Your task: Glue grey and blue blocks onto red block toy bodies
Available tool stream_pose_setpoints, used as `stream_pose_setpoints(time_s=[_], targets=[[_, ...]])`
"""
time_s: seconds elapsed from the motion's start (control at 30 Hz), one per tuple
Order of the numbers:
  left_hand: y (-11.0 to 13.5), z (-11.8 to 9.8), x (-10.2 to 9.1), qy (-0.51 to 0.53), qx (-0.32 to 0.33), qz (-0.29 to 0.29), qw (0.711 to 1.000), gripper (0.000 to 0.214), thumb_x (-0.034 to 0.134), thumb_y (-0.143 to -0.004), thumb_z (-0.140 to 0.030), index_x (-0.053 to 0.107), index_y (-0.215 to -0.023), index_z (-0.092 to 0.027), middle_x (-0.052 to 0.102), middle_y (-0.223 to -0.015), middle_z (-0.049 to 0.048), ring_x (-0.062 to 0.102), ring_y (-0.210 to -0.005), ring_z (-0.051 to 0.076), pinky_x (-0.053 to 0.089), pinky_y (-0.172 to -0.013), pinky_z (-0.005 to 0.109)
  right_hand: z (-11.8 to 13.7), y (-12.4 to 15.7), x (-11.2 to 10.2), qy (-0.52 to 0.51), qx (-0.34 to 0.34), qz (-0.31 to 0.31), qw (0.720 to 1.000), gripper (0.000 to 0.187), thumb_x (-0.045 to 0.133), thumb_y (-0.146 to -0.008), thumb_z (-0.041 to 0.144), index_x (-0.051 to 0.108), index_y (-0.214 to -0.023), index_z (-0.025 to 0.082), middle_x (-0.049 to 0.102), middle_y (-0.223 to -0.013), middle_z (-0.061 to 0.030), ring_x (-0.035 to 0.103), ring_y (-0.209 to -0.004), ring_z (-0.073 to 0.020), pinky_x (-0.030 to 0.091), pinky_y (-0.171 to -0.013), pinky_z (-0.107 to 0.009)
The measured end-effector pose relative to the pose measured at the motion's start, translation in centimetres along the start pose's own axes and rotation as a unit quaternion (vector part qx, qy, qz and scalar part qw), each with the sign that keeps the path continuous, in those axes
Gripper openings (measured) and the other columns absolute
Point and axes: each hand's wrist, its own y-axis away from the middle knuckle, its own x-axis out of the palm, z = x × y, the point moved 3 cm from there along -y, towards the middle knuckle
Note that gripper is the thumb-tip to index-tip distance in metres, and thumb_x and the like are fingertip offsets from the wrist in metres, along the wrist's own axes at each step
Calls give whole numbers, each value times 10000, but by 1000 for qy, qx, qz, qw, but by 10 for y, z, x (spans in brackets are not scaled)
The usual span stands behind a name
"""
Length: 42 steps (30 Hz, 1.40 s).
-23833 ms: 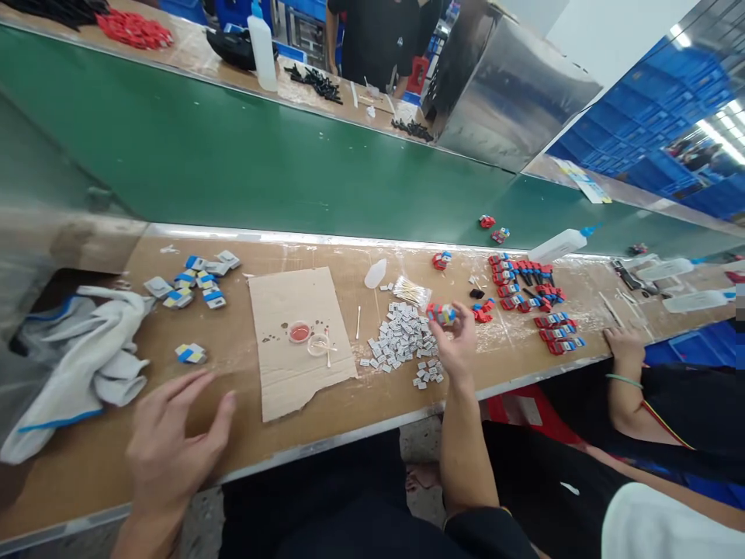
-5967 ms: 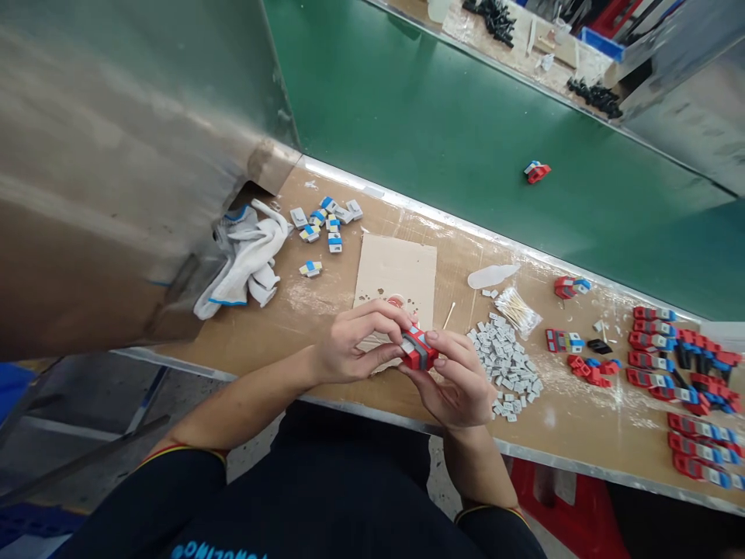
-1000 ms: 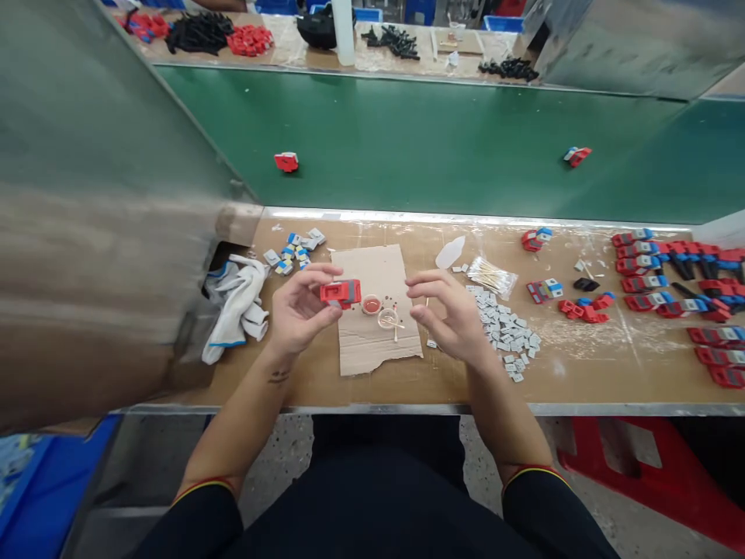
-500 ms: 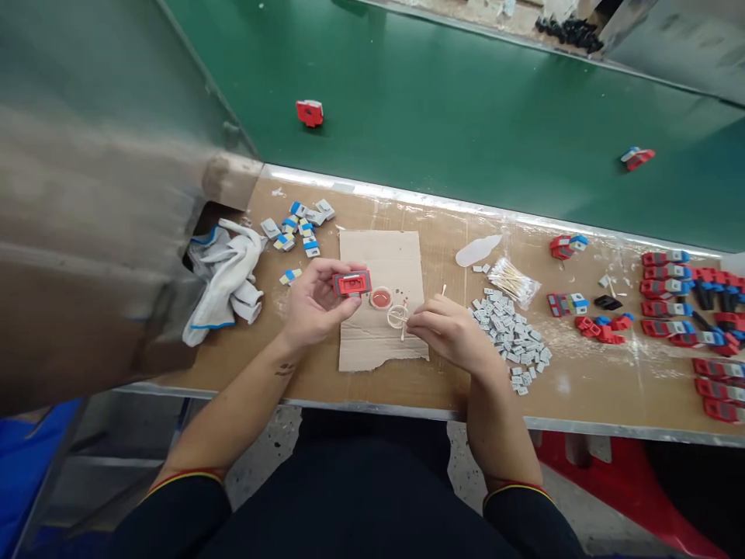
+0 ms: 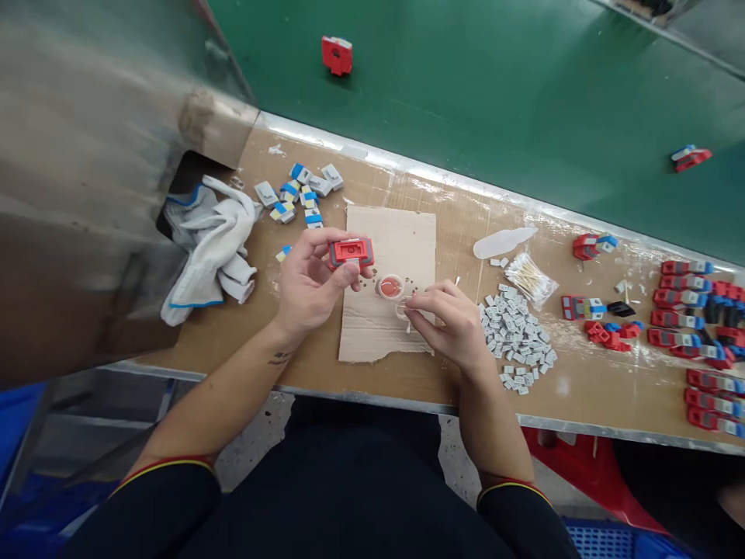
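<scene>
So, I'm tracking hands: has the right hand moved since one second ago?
Yes. Against the cardboard sheet, the right hand has moved left, its fingertips now at the clear cup.

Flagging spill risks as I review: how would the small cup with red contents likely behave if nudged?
The small cup looks thin-walled, so it is probably light. Its red contents may slosh out, since the top seems open. Looking low and wide on flat cardboard, it would likely skid before tipping.
</scene>
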Motion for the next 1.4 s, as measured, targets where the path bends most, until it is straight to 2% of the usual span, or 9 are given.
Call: stream_pose_setpoints(time_s=[0.2,0.33,0.5,0.6,0.67,0.77,0.93,1.13,1.4], targets=[[3,0,0,5,-30,14,999,438,956,-793,-320,683,-1128,-250,781,-1232,57,798,-794,152,714,-766,310,-1,0,-2,-16,22,0,1000,148,693,-966,112,717,-974,257,790,-824,10,691,-733,-164,553,-689,-338],[5,-4,4,-3,-8,26,1000,414,945,-803,-274,720,-1149,-251,783,-1234,62,816,-861,178,725,-784,314,0,-1,-6,-29,19,4,999,147,698,-968,112,703,-959,259,788,-819,15,706,-722,-159,558,-670,-337],[10,-11,13,-39,44,55,997,531,955,-769,-182,713,-1237,-251,822,-1175,62,832,-1010,213,723,-826,283,3,3,-29,-98,63,-162,980,185,728,-932,119,692,-991,291,749,-796,30,675,-686,-164,535,-628,-340],[16,-14,18,-78,81,73,991,513,974,-741,-208,731,-1192,-236,836,-1149,76,829,-1054,236,722,-874,311,11,6,-37,-121,69,-271,952,95,742,-956,239,673,-969,302,682,-731,29,636,-624,-171,503,-567,-345],[18,-15,22,-104,103,102,984,474,979,-735,-233,743,-1145,-231,845,-1111,79,833,-1029,244,723,-907,355,18,6,-38,-114,72,-303,944,115,741,-969,324,637,-928,302,630,-685,36,605,-579,-167,490,-551,-351],[20,-17,26,-131,145,141,971,475,989,-721,-242,749,-1131,-244,853,-1084,71,839,-976,243,727,-911,384,26,5,-35,-109,76,-305,943,176,738,-977,373,599,-899,298,607,-660,43,587,-554,-162,480,-550,-354],[21,-22,31,-158,196,179,951,507,976,-747,-271,731,-1190,-239,862,-1034,75,848,-911,226,727,-846,326,28,4,-29,-159,40,-281,946,95,737,-979,267,645,-959,280,684,-711,38,636,-587,-151,504,-555,-332],[24,-23,32,-196,194,186,943,417,948,-791,-346,727,-1099,-172,862,-988,108,847,-872,199,699,-822,249,28,3,-24,-183,1,-254,950,134,749,-937,154,673,-990,249,740,-762,28,692,-619,-147,538,-558,-312],[26,-21,31,-205,188,197,940,419,934,-809,-373,727,-1122,-186,854,-931,86,835,-808,197,693,-753,267,29,3,-22,-193,9,-240,951,173,766,-921,120,689,-1012,246,766,-804,19,735,-679,-156,584,-598,-317]])
